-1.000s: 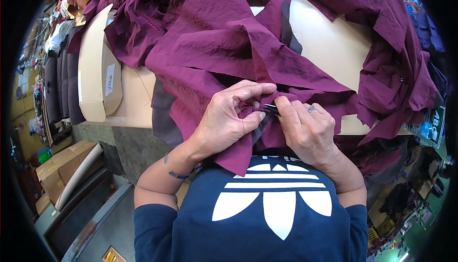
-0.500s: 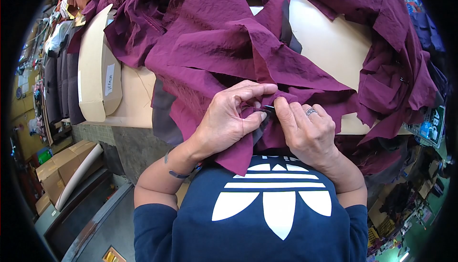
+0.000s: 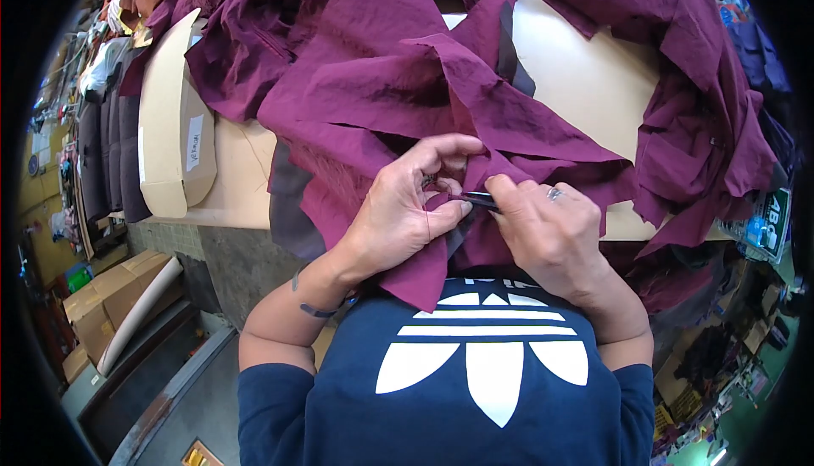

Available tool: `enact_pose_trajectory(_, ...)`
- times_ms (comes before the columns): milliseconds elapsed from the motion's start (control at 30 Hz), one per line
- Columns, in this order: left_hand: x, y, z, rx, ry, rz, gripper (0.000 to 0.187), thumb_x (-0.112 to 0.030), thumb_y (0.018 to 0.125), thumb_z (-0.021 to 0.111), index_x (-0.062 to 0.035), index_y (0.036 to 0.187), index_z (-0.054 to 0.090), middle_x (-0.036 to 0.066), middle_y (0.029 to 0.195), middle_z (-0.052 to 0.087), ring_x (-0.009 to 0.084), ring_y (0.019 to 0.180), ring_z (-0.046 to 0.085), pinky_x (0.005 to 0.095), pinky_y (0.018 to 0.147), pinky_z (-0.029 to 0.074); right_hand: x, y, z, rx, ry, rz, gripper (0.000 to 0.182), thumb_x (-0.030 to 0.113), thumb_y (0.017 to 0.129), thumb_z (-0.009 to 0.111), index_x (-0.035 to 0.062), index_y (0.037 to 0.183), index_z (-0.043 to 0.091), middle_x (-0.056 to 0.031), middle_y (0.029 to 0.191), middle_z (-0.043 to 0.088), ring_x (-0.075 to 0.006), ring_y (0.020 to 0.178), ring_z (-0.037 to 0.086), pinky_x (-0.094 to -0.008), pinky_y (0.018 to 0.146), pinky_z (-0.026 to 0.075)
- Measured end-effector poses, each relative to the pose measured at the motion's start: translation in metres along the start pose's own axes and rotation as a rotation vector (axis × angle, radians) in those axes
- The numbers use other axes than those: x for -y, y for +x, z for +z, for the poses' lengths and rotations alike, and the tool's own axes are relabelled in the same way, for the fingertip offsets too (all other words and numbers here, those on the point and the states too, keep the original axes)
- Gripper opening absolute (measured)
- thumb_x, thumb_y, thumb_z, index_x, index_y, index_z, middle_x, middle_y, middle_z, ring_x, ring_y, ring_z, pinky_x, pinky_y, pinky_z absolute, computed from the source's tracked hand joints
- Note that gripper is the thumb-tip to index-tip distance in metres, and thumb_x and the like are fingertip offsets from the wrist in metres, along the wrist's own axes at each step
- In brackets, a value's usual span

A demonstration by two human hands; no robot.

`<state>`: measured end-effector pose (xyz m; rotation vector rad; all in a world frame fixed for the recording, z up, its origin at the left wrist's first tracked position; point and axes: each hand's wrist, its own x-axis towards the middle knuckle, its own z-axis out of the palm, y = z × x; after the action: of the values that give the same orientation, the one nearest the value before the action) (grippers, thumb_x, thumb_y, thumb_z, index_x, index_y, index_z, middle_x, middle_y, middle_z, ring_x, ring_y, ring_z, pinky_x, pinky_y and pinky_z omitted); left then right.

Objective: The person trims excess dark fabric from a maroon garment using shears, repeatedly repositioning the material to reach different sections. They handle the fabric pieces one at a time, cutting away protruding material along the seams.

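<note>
My left hand (image 3: 411,195) pinches a gathered edge of maroon fabric (image 3: 365,93) between thumb and fingers, just above my lap. A loose thread runs down by its thumb. In my right hand (image 3: 547,224), which wears a ring, are small dark thread snips (image 3: 482,200). Their narrow tips point left and meet the fabric at my left thumb and fingertips. A strip of dark grey cloth (image 3: 459,237) shows below the pinched place. Most of the handle of the snips is hidden in my right fingers.
The maroon cloth spreads in folds over a pale table (image 3: 585,67). A cardboard piece with a white label (image 3: 194,144) stands at the left, beside dark fabric rolls (image 3: 110,144). Cardboard boxes (image 3: 114,296) sit lower left. At the right edge lies a printed plastic bag (image 3: 770,220).
My right hand has turned and shifted slightly right, showing more of the snips. My left hand keeps its pinch with its index finger slightly raised.
</note>
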<state>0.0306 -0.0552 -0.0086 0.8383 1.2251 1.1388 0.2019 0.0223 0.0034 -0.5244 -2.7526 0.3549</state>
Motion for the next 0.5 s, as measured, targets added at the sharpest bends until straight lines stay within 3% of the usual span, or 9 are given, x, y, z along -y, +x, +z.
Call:
enact_pose_trajectory(133,0.011,0.000,-0.002,-0.022,-0.221,-0.047,0.040,0.010,0.072,0.063,-0.0069,0.098,0.037,0.006,0.096,0.046,0.0086,0.088,0.048,0.0226,0.081,0.042,-0.019,0.017,-0.008,-0.028,0.753,0.171,0.038,-0.006,0.062,0.058,0.0024,0.099,0.054,-0.0084,0.084,0.058,-0.0204,0.071,0.061,-0.0290,0.061,0.049)
enact_pose_trajectory(167,0.010,0.000,-0.002,0.002,-0.206,-0.046,0.039,0.010,0.072,0.063,-0.0078,0.094,0.035,0.005,0.095,0.045,0.0086,0.088,0.048,0.0225,0.081,0.043,-0.029,0.022,-0.001,-0.056,0.809,0.120,0.044,-0.011,0.060,0.052,0.0026,0.102,0.052,-0.0120,0.101,0.058,-0.0255,0.091,0.060,-0.0306,0.074,0.049)
enact_pose_trajectory(200,0.007,0.001,-0.001,0.027,-0.190,-0.044,0.039,0.010,0.072,0.063,-0.0088,0.090,0.033,0.005,0.093,0.045,0.0085,0.088,0.048,0.0223,0.081,0.043,-0.037,0.030,0.004,-0.044,0.870,0.064,0.047,-0.011,0.058,0.052,0.0026,0.103,0.051,-0.0124,0.108,0.056,-0.0252,0.101,0.057,-0.0321,0.082,0.047)
enact_pose_trajectory(267,0.006,0.001,-0.002,0.072,-0.182,-0.048,0.040,0.010,0.072,0.064,-0.0097,0.086,0.032,0.004,0.091,0.045,0.0084,0.087,0.048,0.0219,0.081,0.043,-0.044,0.043,0.016,0.050,1.056,0.015,0.048,-0.010,0.058,0.052,0.0027,0.104,0.051,-0.0125,0.112,0.055,-0.0248,0.105,0.055,-0.0328,0.086,0.044)
enact_pose_trajectory(400,0.005,0.000,-0.007,0.114,-0.184,-0.056,0.039,0.009,0.073,0.064,-0.0098,0.084,0.032,0.003,0.089,0.044,0.0078,0.086,0.046,0.0211,0.079,0.043,-0.059,0.053,0.026,0.445,1.091,0.022,0.034,-0.007,0.059,0.053,0.0007,0.092,0.056,-0.0060,0.089,0.062,-0.0170,0.080,0.057,-0.0275,0.073,0.044)
enact_pose_trajectory(433,0.005,0.000,-0.008,0.113,-0.178,-0.052,0.039,0.009,0.073,0.064,-0.0099,0.084,0.031,0.003,0.088,0.044,0.0076,0.086,0.046,0.0209,0.079,0.043,-0.058,0.055,0.026,0.431,1.086,0.054,0.020,-0.002,0.065,0.058,0.0001,0.085,0.057,-0.0033,0.076,0.060,-0.0138,0.070,0.055,-0.0266,0.067,0.043)
enact_pose_trajectory(500,0.002,0.000,-0.008,0.111,-0.213,-0.078,0.039,0.008,0.073,0.064,-0.0100,0.084,0.032,0.002,0.087,0.042,0.0072,0.084,0.045,0.0201,0.079,0.042,-0.061,0.054,0.026,0.462,1.179,0.110,0.015,0.002,0.069,0.061,0.0006,0.084,0.057,-0.0034,0.074,0.059,-0.0119,0.070,0.054,-0.0257,0.066,0.043)
